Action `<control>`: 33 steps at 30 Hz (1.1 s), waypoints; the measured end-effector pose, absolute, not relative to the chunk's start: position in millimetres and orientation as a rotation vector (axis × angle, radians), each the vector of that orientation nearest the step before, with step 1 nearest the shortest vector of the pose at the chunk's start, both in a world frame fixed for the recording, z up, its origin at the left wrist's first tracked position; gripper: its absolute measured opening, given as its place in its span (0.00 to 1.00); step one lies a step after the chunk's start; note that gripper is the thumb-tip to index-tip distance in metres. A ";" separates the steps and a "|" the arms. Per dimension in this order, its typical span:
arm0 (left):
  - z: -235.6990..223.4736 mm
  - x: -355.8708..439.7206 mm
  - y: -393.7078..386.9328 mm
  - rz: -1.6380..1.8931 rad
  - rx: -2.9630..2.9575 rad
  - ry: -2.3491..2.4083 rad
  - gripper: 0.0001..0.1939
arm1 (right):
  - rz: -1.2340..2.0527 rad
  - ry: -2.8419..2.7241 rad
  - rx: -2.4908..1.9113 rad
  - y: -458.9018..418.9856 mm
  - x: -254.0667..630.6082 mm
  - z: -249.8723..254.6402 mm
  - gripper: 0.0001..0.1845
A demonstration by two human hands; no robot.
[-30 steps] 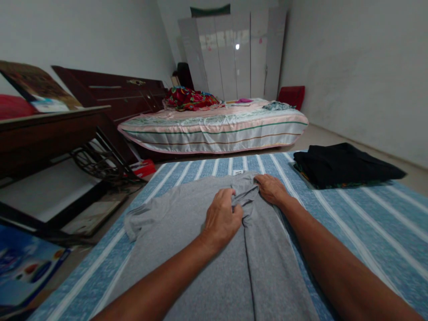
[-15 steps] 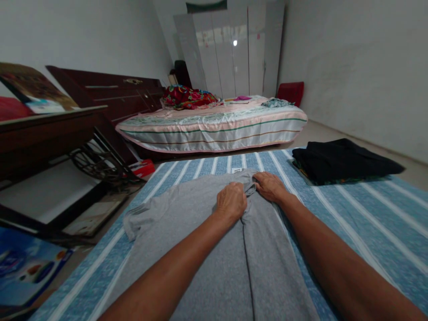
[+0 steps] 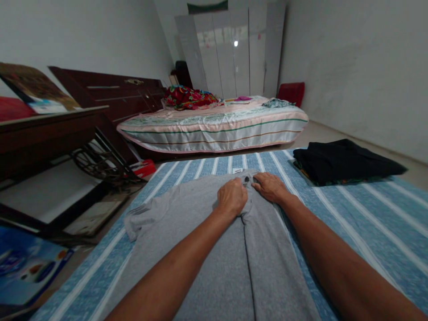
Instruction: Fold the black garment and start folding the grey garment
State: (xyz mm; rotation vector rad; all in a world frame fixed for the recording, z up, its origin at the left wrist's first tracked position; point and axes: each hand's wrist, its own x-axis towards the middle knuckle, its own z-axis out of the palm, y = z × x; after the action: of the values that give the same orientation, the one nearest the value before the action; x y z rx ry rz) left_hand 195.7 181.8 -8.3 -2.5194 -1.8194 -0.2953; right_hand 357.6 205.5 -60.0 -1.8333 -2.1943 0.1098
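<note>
A grey short-sleeved shirt (image 3: 200, 223) lies on the blue striped bed cover, its right part folded over along a dark lengthwise line. My left hand (image 3: 232, 197) is closed on the cloth near the collar; its fingertips are partly hidden. Just to the right, my right hand (image 3: 269, 186) has its fingers and thumb on the collar's far right edge, gripping the fabric. A small dark mark (image 3: 246, 179) shows inside the neck opening between both hands. One sleeve (image 3: 137, 220) spreads out to the left.
Folded black clothing (image 3: 344, 161) sits on the striped cover (image 3: 361, 223) at the right. Beyond is another bed (image 3: 214, 131) with a red floral bundle (image 3: 190, 96). A sewing-machine table (image 3: 50, 122) and a blue box (image 3: 30, 265) stand left, a wardrobe (image 3: 224, 53) at the back.
The collar cloth between my hands has opened a little, and the dark mark inside the neck has come into sight. Both hands have stayed nearly in place.
</note>
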 end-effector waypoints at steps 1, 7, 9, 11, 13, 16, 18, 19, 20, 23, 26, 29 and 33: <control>-8.0 189.9 182.5 -0.361 -2.493 -1.885 0.11 | 0.109 -2.196 -1.832 205.7 357.5 -60.2 0.20; -10.5 146.6 185.8 -0.448 -2.408 -2.168 0.08 | 0.116 -2.216 -1.838 207.0 357.5 -61.1 0.21; -9.6 136.6 184.2 -0.288 -2.393 -2.169 0.08 | 0.113 -2.219 -1.844 206.9 357.5 -61.2 0.21; -5.7 133.5 179.1 -0.122 -2.330 -2.117 0.09 | 0.106 -2.222 -1.849 206.7 357.4 -61.1 0.22; 1.1 138.7 171.9 -0.056 -2.282 -2.016 0.12 | 0.099 -2.226 -1.854 206.6 357.2 -60.8 0.22; 11.3 160.6 165.1 -0.111 -2.384 -1.789 0.13 | 0.089 -2.235 -1.862 206.2 356.7 -59.9 0.23; 12.3 180.7 168.9 -0.164 -2.555 -1.568 0.12 | 0.081 -2.246 -1.864 205.6 356.4 -59.2 0.24; 9.8 190.8 173.6 -0.176 -2.650 -1.452 0.12 | 0.075 -2.254 -1.863 205.2 356.4 -58.9 0.24; 5.4 200.0 180.0 -0.184 -2.731 -1.361 0.12 | 0.069 -2.261 -1.863 204.7 356.5 -58.8 0.24; -16.1 218.4 201.9 -0.167 -2.859 -1.288 0.16 | 0.052 -2.279 -1.869 204.3 357.4 -59.4 0.23; -37.2 221.0 216.2 -0.106 -2.863 -1.422 0.19 | 0.051 -2.289 -1.889 205.5 358.7 -61.2 0.24; -46.9 215.5 218.4 -0.057 -2.872 -1.502 0.21 | 0.065 -2.306 -1.890 206.4 359.6 -63.5 0.26; -49.8 210.9 213.5 -0.052 -2.891 -1.525 0.22 | 0.093 -2.300 -1.908 204.9 360.1 -68.2 0.28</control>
State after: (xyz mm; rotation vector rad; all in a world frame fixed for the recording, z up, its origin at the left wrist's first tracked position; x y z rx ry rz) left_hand 210.9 213.5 -49.8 -2.8909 -1.5251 -0.0518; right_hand 360.1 204.9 -68.2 -1.9075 -2.2999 0.0929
